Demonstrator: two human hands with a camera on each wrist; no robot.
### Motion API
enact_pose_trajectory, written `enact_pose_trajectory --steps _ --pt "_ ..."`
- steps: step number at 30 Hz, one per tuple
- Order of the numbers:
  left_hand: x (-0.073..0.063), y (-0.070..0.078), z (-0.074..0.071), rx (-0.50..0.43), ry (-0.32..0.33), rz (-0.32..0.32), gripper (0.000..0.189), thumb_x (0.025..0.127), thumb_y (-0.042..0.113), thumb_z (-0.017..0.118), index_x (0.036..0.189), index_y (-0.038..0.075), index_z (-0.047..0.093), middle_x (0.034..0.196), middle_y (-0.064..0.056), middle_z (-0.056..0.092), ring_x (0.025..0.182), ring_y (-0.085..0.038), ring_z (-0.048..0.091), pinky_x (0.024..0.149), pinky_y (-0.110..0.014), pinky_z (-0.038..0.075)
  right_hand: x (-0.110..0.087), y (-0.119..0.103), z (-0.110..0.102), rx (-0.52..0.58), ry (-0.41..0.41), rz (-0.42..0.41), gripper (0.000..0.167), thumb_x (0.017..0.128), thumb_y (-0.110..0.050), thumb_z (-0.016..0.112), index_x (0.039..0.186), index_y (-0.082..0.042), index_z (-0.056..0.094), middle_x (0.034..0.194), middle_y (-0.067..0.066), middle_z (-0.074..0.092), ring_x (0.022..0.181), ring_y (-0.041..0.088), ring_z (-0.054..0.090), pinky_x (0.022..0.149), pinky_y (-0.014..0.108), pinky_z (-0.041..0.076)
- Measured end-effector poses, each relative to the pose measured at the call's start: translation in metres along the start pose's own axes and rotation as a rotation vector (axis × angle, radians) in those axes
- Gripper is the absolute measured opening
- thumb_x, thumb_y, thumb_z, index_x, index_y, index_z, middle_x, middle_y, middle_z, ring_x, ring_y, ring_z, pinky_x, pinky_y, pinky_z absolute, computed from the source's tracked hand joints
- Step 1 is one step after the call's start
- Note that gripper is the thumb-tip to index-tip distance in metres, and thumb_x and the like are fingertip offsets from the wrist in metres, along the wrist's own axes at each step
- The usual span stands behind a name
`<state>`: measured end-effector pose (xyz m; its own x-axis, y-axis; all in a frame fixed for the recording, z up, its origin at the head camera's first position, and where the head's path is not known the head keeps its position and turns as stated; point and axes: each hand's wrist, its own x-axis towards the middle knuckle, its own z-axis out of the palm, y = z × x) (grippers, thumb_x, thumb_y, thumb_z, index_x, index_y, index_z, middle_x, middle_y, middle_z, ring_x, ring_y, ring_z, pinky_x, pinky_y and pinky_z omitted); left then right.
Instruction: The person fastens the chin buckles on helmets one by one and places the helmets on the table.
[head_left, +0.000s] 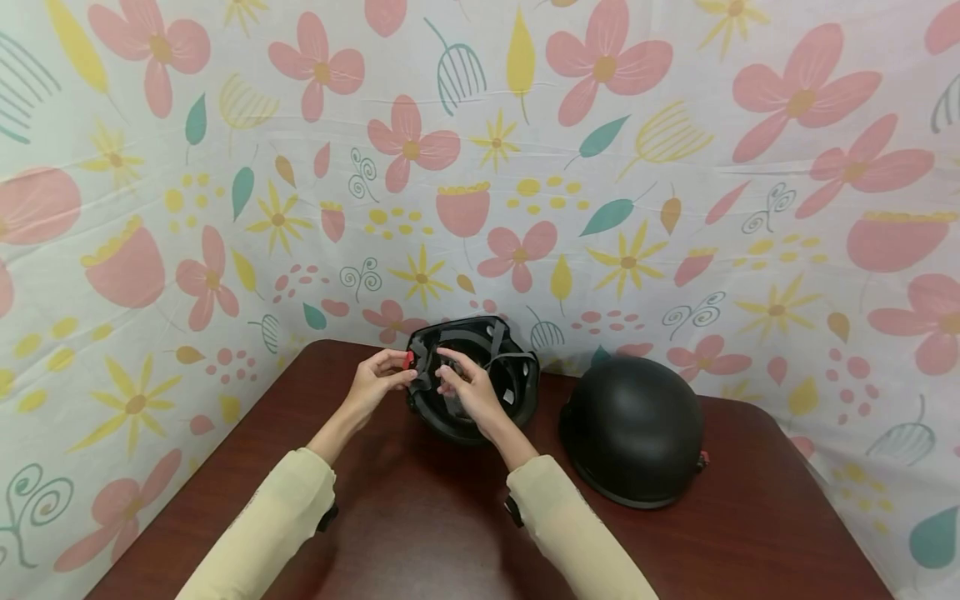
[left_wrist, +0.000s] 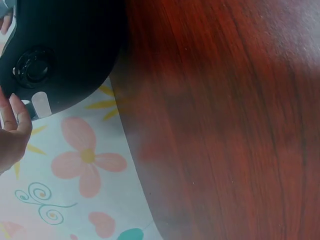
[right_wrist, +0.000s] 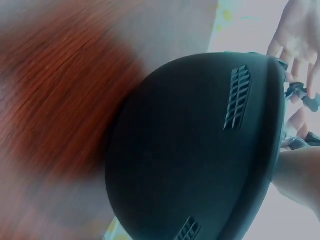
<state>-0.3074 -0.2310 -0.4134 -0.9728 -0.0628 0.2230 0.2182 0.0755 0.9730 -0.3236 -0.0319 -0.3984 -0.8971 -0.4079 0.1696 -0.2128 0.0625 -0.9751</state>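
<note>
A black helmet (head_left: 442,423) lies tipped with its hollow side showing straps and padding. At its left rim, my left hand (head_left: 369,383) has thumb and fingers closed around a piece of chin strap beside a small red part (head_left: 408,360). Over the opening, my right hand (head_left: 474,392) pinches at the dark strap; its fingertips partly hide the contact. In the right wrist view, a black buckle (right_wrist: 304,95) hangs by the fingers, beyond the helmet's vented shell (right_wrist: 190,145). The left wrist view shows the left hand (left_wrist: 12,137) at the shell's edge, near a round knob (left_wrist: 35,67).
A second black helmet (head_left: 633,429) sits dome up to the right, a red part (head_left: 702,460) at its side. Both helmets rest on a dark reddish wooden table (head_left: 405,525). A flower-patterned cloth (head_left: 517,208) hangs close behind and along the sides.
</note>
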Motion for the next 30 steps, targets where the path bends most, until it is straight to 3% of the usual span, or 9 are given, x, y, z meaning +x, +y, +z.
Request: enact_pose_trajectory --steps 3,6,10,15,19,24,30 --pt "0.000 -0.001 -0.001 0.026 -0.018 0.013 0.037 0.090 0.009 0.069 0.123 -0.004 0.058 0.088 0.017 0.067 0.076 -0.003 0.065 0.077 -0.029 0.056 0.000 0.002 -0.001 0.005 0.014 0.018 0.038 0.104 -0.025 0.048 0.138 -0.010 0.053 0.111 0.021 0.063 0.083 0.022 0.066 0.089 0.044 0.055" --pt "-0.001 -0.001 0.000 0.046 -0.045 0.034 0.039 0.089 0.009 0.070 0.125 -0.004 0.058 0.089 0.019 0.067 0.079 -0.002 0.064 0.075 -0.026 0.055 0.001 0.003 -0.002 0.023 0.026 0.038 0.038 0.104 -0.025 0.048 0.133 -0.001 0.053 0.097 0.009 0.064 0.075 0.011 0.063 0.087 0.044 0.055" --pt "-0.003 0.001 0.002 0.066 -0.062 0.061 0.037 0.088 0.007 0.071 0.122 -0.004 0.060 0.092 0.017 0.068 0.081 -0.004 0.063 0.075 -0.021 0.053 0.002 0.001 -0.003 0.035 0.037 0.053 0.036 0.103 -0.027 0.047 0.121 0.004 0.056 0.082 -0.003 0.059 0.070 0.006 0.060 0.080 0.036 0.056" --pt "-0.005 0.001 0.007 0.109 -0.090 0.121 0.034 0.087 0.005 0.072 0.118 -0.005 0.062 0.106 -0.015 0.070 0.081 -0.006 0.063 0.075 -0.022 0.054 0.005 -0.003 -0.007 0.027 0.037 0.054 0.037 0.104 -0.032 0.046 0.104 0.004 0.057 0.072 -0.004 0.058 0.066 0.007 0.059 0.069 0.023 0.051" --pt "-0.006 0.000 0.010 0.123 -0.116 0.146 0.034 0.087 0.006 0.071 0.118 -0.005 0.062 0.114 -0.032 0.063 0.081 -0.005 0.062 0.074 -0.021 0.054 0.006 -0.005 -0.008 0.022 0.012 0.067 0.037 0.104 -0.030 0.045 0.104 0.004 0.058 0.068 -0.004 0.058 0.065 0.008 0.058 0.069 0.022 0.051" --pt "-0.009 -0.001 0.013 0.126 -0.131 0.138 0.032 0.089 0.007 0.070 0.118 -0.004 0.063 0.114 -0.032 0.063 0.076 -0.007 0.061 0.074 -0.027 0.055 0.005 -0.005 -0.010 -0.015 -0.027 0.107 0.037 0.104 -0.027 0.046 0.112 0.006 0.059 0.065 -0.005 0.057 0.063 0.007 0.057 0.073 0.030 0.054" --pt "-0.013 0.000 0.016 0.136 -0.136 0.156 0.029 0.088 0.008 0.071 0.115 -0.002 0.066 0.107 -0.022 0.068 0.075 -0.013 0.061 0.068 -0.024 0.052 0.002 -0.003 -0.015 -0.050 -0.058 0.147 0.035 0.102 -0.028 0.049 0.110 0.004 0.061 0.063 -0.005 0.057 0.061 0.008 0.055 0.066 0.022 0.050"
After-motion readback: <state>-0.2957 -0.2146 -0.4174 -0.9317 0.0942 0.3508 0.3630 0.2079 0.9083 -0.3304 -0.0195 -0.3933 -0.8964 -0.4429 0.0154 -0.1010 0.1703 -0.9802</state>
